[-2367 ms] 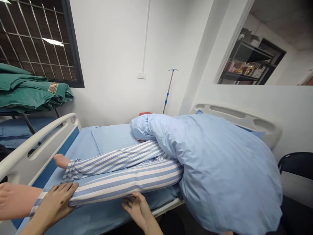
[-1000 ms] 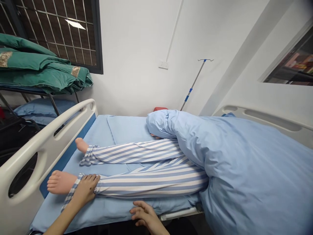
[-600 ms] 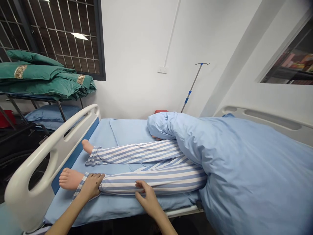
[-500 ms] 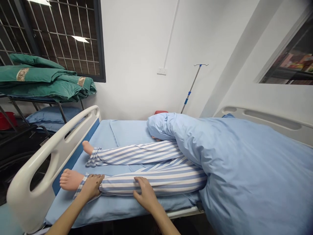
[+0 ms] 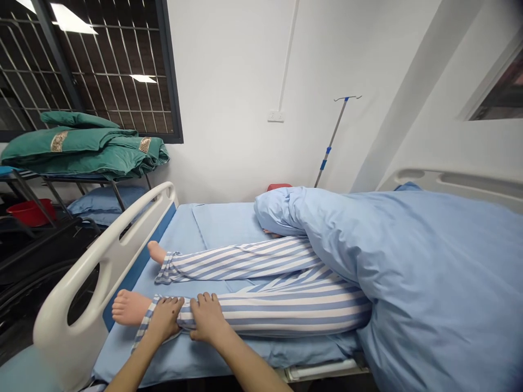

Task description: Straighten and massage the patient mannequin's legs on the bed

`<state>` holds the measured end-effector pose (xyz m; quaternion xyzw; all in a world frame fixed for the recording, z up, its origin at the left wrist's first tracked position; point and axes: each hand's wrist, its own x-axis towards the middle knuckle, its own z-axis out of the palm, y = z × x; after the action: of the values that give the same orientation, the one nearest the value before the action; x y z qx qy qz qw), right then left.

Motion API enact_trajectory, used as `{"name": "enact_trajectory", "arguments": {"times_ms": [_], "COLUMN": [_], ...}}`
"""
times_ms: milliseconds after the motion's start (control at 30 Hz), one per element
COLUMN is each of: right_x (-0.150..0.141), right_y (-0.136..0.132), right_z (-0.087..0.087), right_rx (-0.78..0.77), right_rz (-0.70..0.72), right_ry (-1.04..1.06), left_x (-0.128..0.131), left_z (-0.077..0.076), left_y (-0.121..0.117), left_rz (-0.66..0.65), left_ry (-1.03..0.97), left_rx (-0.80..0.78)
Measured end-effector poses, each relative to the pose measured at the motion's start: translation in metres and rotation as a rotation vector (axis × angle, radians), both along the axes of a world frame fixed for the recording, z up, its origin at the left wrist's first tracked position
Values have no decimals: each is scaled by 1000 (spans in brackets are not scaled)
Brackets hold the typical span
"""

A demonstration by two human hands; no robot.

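Note:
A figure in blue-and-white striped trousers [image 5: 286,313] lies on a hospital bed [image 5: 220,223], and a light blue duvet [image 5: 408,256] covers its upper body. Its bare near foot [image 5: 125,307] and far foot [image 5: 156,251] point toward the footboard. My left hand [image 5: 163,321] is curled over the near trouser cuff at the ankle. Right beside it, my right hand [image 5: 208,318] has its fingers wrapped over the shin of the same leg.
The white footboard [image 5: 102,256] stands close on the left and the headboard [image 5: 457,179] at the right. An IV pole [image 5: 333,139] leans by the far wall. Folded green quilts [image 5: 93,149] lie on a rack above a red basin [image 5: 28,209].
My right hand rose from the mattress edge onto the near leg, then slid left along it to sit beside my left hand. My left hand stayed at the ankle.

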<state>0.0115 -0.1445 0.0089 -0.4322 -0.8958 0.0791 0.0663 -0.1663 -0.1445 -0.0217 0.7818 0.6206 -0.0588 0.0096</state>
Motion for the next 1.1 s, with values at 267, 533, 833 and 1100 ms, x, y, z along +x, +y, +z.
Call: {"name": "enact_trajectory", "arguments": {"times_ms": [267, 533, 833, 1100], "right_x": [-22, -22, -20, -16], "right_y": [9, 8, 8, -11], "right_z": [-20, -27, -39, -35], "right_rx": [-32, 13, 117, 154], "right_rz": [-73, -70, -1, 18], "right_ry": [-12, 4, 38, 126], "left_x": [1, 2, 19, 11], "left_z": [-2, 5, -7, -31], "left_y": [1, -3, -1, -8], "left_rz": [13, -6, -157, -135], "left_ry": [-22, -27, -200, -238], "left_rx": [-1, -3, 38, 169]}}
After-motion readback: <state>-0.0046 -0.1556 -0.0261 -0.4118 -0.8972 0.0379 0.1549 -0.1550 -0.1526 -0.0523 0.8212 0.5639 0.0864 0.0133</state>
